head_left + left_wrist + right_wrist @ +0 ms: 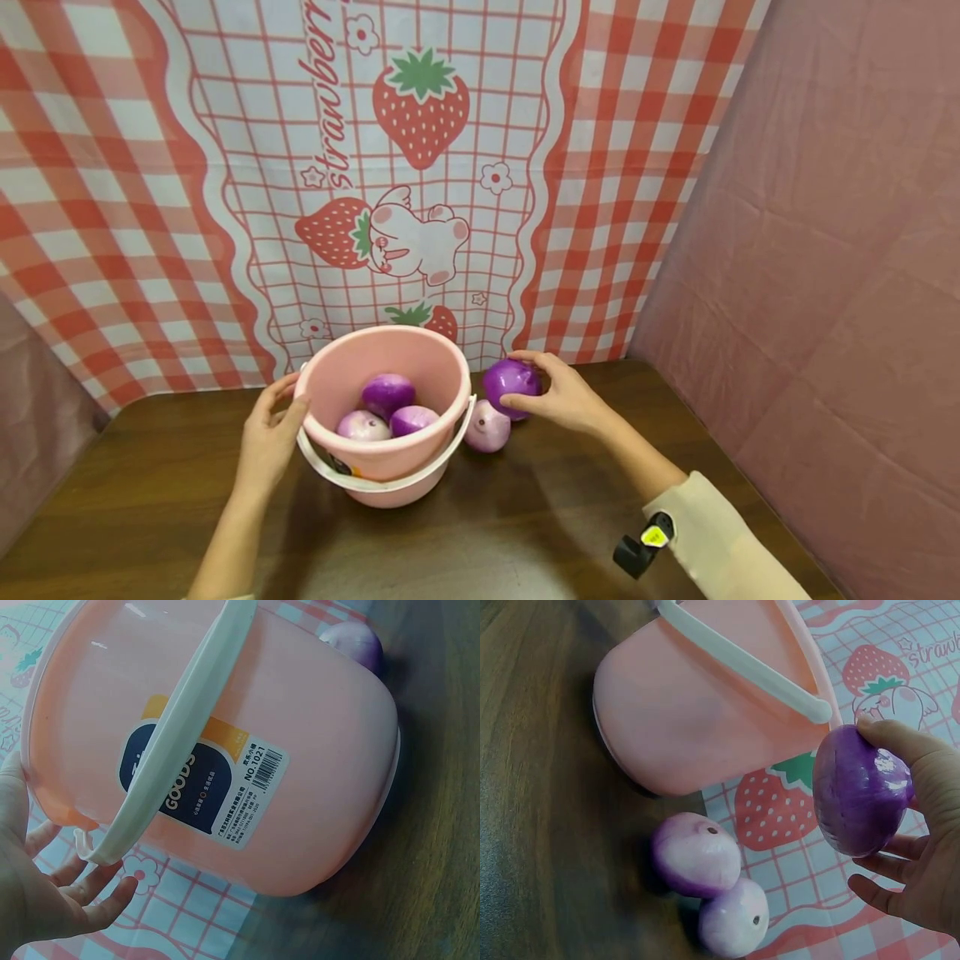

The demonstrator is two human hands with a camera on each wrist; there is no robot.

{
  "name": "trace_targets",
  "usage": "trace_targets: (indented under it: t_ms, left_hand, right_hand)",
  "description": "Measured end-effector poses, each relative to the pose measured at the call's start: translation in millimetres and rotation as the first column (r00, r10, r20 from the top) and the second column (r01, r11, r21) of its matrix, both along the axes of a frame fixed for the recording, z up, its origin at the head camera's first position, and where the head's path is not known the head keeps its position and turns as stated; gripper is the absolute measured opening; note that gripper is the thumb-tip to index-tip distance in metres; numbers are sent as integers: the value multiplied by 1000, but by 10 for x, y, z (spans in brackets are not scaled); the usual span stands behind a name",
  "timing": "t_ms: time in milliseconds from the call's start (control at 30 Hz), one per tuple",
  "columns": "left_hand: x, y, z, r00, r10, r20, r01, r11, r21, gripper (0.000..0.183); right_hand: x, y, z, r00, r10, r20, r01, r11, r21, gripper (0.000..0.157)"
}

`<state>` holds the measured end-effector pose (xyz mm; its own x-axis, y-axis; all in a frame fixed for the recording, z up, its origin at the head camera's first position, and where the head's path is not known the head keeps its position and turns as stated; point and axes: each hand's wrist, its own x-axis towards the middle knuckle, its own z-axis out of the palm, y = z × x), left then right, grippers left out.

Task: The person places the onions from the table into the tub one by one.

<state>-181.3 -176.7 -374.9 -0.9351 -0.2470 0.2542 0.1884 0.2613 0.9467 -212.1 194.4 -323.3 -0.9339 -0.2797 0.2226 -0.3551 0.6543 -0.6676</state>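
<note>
A pink bucket (386, 450) with a white handle (450, 454) stands upright on the table, tilted to neither side. Inside it lie three purple-and-white onions (388, 393). My left hand (272, 433) holds the bucket's left rim, thumb at the edge and fingers outside by the handle's end, seen also in the left wrist view. To the right of the bucket, my right hand (558, 393) grips a deep purple onion (859, 791) between thumb and fingers, raised above the table. Below it in the right wrist view, two paler onions (697, 855) rest side by side on the table.
The dark wooden table (517, 533) meets a strawberry-print checked cloth (420, 183) hanging behind it. Pink cloth (832, 250) hangs at the right side. A black strap device (643, 546) sits by the right sleeve (712, 529).
</note>
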Motion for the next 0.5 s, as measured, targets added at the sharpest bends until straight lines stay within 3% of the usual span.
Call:
trace_targets:
  t_ms: [500]
  left_hand:
    - [15,-2,10,1000,-17,-4,17,1000,3,43]
  right_hand:
    - [-72,-121,158,1000,13,0,-13,999,-36,65]
